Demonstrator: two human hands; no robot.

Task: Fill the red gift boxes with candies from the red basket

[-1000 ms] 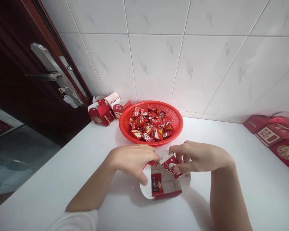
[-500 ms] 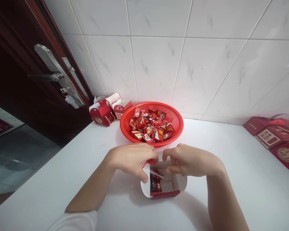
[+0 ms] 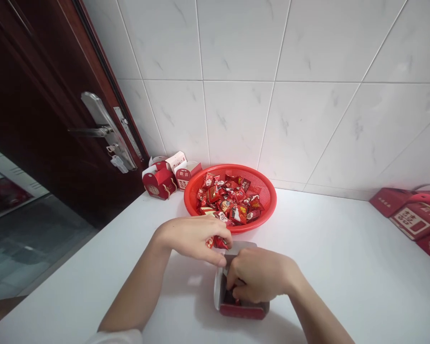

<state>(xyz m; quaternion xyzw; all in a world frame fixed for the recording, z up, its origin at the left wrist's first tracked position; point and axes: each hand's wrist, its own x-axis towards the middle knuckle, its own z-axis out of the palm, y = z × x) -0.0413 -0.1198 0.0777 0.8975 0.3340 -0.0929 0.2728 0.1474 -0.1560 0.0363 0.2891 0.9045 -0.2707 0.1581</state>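
"What's the left hand (image 3: pixel 197 236) doing?"

"Its fingers are curled around red sweets (image 3: pixel 220 243), with the thumb stretched out near the open box (image 3: pixel 241 312)."

"And the right hand (image 3: pixel 261 274)?"

"Down inside that box, fingers bent and close together. I can't tell whether they hold anything; a bit of red shows beneath them."

"Where's the box?"

"On the white worktop (image 3: pixel 329 243), in front of the red basket (image 3: pixel 271 203), which holds a heap of wrapped candies (image 3: pixel 238 213)."

"Anything else?"

"Small red cartons (image 3: pixel 159 184) left of the basket by the wall, and larger red boxes (image 3: pixel 412 220) at far right."
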